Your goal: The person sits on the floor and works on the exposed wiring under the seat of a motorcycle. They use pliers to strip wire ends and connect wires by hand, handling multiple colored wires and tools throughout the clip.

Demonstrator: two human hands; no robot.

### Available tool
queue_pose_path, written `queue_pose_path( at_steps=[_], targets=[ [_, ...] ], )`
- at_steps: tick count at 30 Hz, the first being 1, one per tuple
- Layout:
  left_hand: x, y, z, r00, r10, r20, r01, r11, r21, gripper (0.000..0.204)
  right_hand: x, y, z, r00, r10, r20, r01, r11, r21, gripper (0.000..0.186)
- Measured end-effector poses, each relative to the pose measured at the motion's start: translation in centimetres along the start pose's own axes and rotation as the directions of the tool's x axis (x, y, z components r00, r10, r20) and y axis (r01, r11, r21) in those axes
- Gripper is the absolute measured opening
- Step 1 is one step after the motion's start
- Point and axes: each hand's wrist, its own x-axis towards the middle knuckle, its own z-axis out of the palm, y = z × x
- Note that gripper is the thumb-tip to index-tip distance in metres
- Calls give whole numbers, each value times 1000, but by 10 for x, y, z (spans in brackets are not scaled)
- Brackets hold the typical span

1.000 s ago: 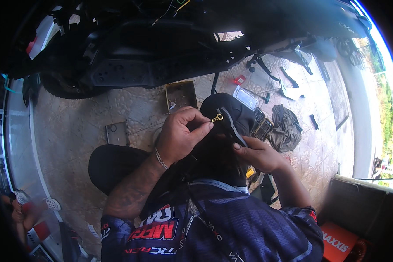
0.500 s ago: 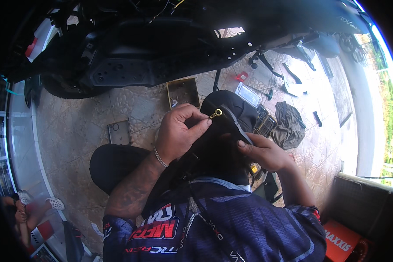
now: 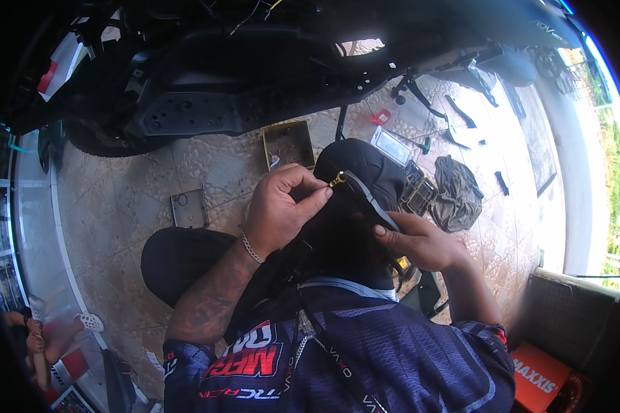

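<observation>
Between the thumb and forefinger of my left hand [image 3: 282,206] is a small gold-coloured piece with a ring end [image 3: 336,179], held above my knee. My right hand [image 3: 424,241] grips a slim, curved dark grey piece [image 3: 370,200]; its exact kind cannot be made out. The far tip of this grey piece meets or overlaps the ring end, and whether it passes through the ring is too small to tell. My right fingers are partly hidden beneath the grey piece.
A dark motorbike body [image 3: 193,103] spans the far side. On the tiled floor lie a yellow-edged box [image 3: 312,141], a shallow tray [image 3: 188,208], a crumpled grey cloth [image 3: 456,196] and a T-handled tool [image 3: 426,145]. Another person's hands [image 3: 36,343] show at lower left.
The grey piece's tip has come left onto the ring end, which showed apart from it before. My left hand has barely moved and keeps its pinch.
</observation>
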Motion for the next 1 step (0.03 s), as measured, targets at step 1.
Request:
queue_pose_path(
  at_steps=[1],
  targets=[
    [0,0,0,1000,8,-2,-8,1000,6,6,1,2,1,1000,2,-4,-1,1000,19,56]
  ],
)
